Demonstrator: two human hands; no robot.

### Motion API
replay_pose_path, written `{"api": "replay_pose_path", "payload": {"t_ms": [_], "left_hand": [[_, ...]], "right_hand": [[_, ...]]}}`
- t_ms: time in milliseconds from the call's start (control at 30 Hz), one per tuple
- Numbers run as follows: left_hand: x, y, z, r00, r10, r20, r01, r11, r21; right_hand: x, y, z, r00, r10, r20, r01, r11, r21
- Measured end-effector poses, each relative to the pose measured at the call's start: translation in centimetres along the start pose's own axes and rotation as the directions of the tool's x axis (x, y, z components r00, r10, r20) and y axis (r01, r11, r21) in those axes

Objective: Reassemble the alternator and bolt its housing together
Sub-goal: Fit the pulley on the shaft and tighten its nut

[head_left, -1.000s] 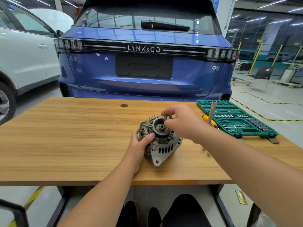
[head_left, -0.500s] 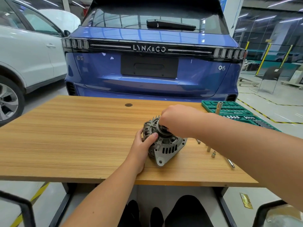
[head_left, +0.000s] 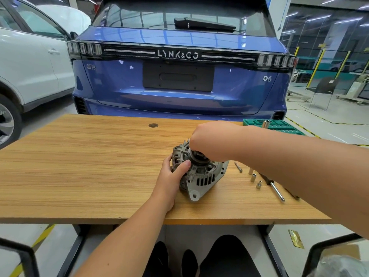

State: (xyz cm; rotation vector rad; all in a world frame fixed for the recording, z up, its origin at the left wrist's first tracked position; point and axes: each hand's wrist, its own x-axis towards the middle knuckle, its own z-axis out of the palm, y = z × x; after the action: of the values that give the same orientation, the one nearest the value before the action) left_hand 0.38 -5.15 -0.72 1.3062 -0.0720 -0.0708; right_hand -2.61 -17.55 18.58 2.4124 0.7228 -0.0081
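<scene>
A grey cast alternator (head_left: 201, 174) with cooling slots and a mounting ear lies on the wooden table (head_left: 83, 166), pulley end up. My left hand (head_left: 171, 176) grips its left side, thumb over the housing rim. My right hand (head_left: 209, 140) comes down from above with its fingers curled round the pulley on top; the fingertips and most of the pulley are hidden under the hand. A loose long bolt (head_left: 238, 167) lies on the table just right of the alternator.
Right of the alternator lie small sockets (head_left: 253, 177), a chrome extension bar (head_left: 277, 191) and a dark tool handle. A green socket-set case (head_left: 279, 126) sits at the back right corner. A blue car stands behind the table, a white one at left.
My right hand moved from pinching the pulley's edge to covering it from above, wrist turned over. The view shifted left, and the left hand kept its hold.
</scene>
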Motion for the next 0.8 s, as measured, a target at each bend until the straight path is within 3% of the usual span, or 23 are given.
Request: {"api": "replay_pose_path", "payload": {"t_ms": [133,400,633,800], "left_hand": [[0.0,0.0,-0.1,1.000,-0.001,-0.003,0.001,1.000,0.003],[-0.1,0.1,0.1,1.000,0.006,-0.007,-0.006,1.000,0.017],[-0.2,0.2,0.1,1.000,0.016,-0.014,-0.015,1.000,0.028],[-0.2,0.2,0.1,1.000,0.012,-0.013,-0.011,1.000,0.023]], "right_hand": [[0.1,0.4,0.2,0.996,0.044,-0.076,-0.043,0.999,0.018],[-0.3,1.7,1.9,0.977,0.215,-0.007,-0.195,0.897,0.398],[-1.2,0.6,2.9,0.966,0.239,-0.097,-0.184,0.903,0.388],[-1.3,0.4,3.2,0.946,0.275,-0.174,-0.159,0.857,0.490]]}}
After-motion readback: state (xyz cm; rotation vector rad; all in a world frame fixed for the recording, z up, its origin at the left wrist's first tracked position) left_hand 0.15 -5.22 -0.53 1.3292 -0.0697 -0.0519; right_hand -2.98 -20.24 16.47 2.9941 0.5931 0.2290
